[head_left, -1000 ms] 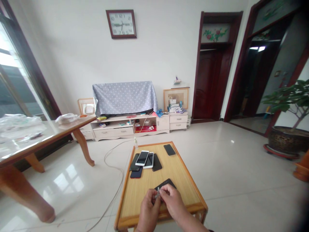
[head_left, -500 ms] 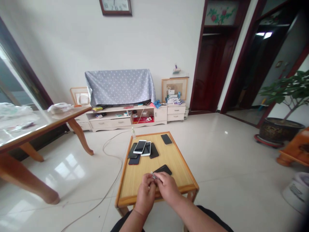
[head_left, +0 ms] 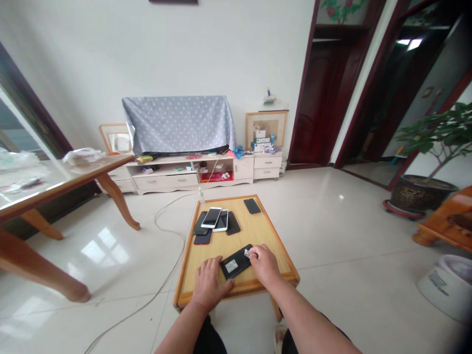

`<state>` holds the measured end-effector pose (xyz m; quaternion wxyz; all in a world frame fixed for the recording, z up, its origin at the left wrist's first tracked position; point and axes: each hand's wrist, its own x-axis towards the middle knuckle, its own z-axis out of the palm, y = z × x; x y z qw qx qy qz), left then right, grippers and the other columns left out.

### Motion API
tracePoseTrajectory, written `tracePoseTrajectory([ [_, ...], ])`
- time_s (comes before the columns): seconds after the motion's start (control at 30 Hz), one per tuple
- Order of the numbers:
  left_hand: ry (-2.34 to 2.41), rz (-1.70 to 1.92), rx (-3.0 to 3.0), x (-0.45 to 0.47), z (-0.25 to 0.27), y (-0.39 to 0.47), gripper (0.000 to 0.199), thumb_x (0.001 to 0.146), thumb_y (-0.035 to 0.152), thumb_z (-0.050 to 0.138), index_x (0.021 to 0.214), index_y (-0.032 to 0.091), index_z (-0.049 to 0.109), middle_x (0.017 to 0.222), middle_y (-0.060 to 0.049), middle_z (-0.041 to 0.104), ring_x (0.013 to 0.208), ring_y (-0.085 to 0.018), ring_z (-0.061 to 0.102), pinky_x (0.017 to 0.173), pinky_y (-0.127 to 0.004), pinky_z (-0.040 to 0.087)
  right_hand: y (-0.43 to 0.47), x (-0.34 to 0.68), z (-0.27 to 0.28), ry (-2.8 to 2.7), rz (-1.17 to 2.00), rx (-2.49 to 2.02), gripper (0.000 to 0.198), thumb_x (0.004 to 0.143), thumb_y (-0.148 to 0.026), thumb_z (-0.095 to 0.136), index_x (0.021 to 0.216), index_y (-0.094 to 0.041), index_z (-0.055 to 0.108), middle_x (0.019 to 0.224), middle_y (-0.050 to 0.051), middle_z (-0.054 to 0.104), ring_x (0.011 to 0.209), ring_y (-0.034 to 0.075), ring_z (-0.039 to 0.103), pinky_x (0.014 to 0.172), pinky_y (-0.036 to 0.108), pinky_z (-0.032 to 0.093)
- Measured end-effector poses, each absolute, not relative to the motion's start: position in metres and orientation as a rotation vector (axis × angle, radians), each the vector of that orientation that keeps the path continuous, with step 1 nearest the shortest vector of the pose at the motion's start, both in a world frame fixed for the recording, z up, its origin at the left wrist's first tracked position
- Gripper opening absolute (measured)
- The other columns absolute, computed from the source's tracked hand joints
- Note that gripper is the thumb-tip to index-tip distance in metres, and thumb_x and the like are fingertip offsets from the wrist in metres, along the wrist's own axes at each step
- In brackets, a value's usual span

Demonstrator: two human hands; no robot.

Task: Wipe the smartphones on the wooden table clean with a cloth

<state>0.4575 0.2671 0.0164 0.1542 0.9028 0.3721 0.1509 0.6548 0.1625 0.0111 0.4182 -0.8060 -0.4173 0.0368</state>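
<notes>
A black smartphone [head_left: 241, 260] with a pale label lies slanted on the small wooden table [head_left: 271, 236] before me. My left hand [head_left: 212, 281] rests at its left end, thumb at the near edge and fingers by the far corner, bracing it between them. My right hand [head_left: 262, 261] is closed in a pinch at the phone's right end. In its fingertips is a small whitish piece [head_left: 247, 253], too small to identify, at the phone's surface.
Two white phones [head_left: 212, 218] lie on several dark phones [head_left: 232, 223] at the table's left. Another dark phone [head_left: 251, 206] is at the far right. A clear bottle [head_left: 201, 195] stands by the far left corner. A cable [head_left: 177, 231] runs along the floor.
My hands were together over the near edge, fingers on a small thing. They have parted: left to the phone's left end, right with the whitish piece to its right end. The view has tilted down.
</notes>
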Motion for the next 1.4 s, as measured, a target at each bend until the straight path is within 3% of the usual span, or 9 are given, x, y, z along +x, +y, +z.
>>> tracePoseTrajectory([
  [0.27, 1.066, 0.436, 2.580, 0.458, 0.017, 0.265, 0.058, 0.072, 0.039, 0.066, 0.125, 0.023, 0.051, 0.125, -0.008, 0.060, 0.120, -0.027, 0.049, 0.102, -0.038, 0.030, 0.167, 0.638, 0.012, -1.214, 0.079, -2.145, 0.021, 0.083, -0.008, 0.053, 0.083, -0.019, 0.071, 0.094, 0.006, 0.061, 0.083, 0.016, 0.056, 0.076, 0.024, 0.040],
  [0.5, 1.075, 0.453, 2.580, 0.458, 0.018, 0.265, 0.049, 0.076, 0.039, 0.062, 0.123, 0.024, 0.053, 0.122, -0.007, 0.061, 0.118, -0.026, 0.050, 0.101, -0.038, 0.031, 0.160, 0.584, 0.012, -1.623, 0.046, -2.016, 0.022, 0.093, -0.021, 0.048, 0.099, -0.018, 0.069, 0.095, 0.007, 0.060, 0.093, 0.020, 0.052, 0.085, 0.029, 0.038],
  [0.77, 1.068, 0.410, 2.583, 0.455, 0.024, 0.264, 0.054, 0.071, 0.040, 0.065, 0.122, 0.025, 0.054, 0.119, -0.006, 0.061, 0.116, -0.027, 0.050, 0.099, -0.037, 0.032, 0.171, 0.622, 0.014, -1.413, -0.114, -2.219, 0.026, 0.093, -0.015, 0.046, 0.079, -0.017, 0.068, 0.091, 0.007, 0.060, 0.092, 0.020, 0.050, 0.082, 0.029, 0.036],
  [1.03, 1.113, 0.373, 2.562, 0.455, 0.029, 0.262, 0.057, 0.071, 0.039, 0.063, 0.125, 0.025, 0.055, 0.124, -0.008, 0.060, 0.119, -0.028, 0.049, 0.103, -0.039, 0.030, 0.165, 0.589, 0.009, -1.712, -0.042, -2.077, 0.026, 0.091, -0.014, 0.047, 0.100, -0.021, 0.070, 0.100, 0.007, 0.065, 0.096, 0.022, 0.052, 0.089, 0.033, 0.040],
  [1.23, 1.107, 0.385, 2.551, 0.452, 0.029, 0.262, 0.056, 0.070, 0.040, 0.063, 0.124, 0.026, 0.058, 0.123, -0.008, 0.061, 0.118, -0.029, 0.050, 0.102, -0.040, 0.032, 0.164, 0.602, -0.006, -1.664, -0.145, -2.100, 0.043, 0.090, -0.013, 0.044, 0.128, -0.018, 0.064, 0.129, 0.012, 0.063, 0.115, 0.027, 0.055, 0.103, 0.039, 0.038],
  [1.4, 1.141, 0.247, 2.549, 0.454, 0.030, 0.269, 0.061, 0.069, 0.041, 0.061, 0.128, 0.026, 0.057, 0.128, -0.009, 0.059, 0.122, -0.030, 0.049, 0.102, -0.041, 0.034, 0.176, 0.608, -0.031, -1.732, -0.073, -2.025, 0.046, 0.092, -0.034, 0.053, 0.136, -0.027, 0.059, 0.139, 0.010, 0.057, 0.129, 0.032, 0.052, 0.106, 0.046, 0.040],
])
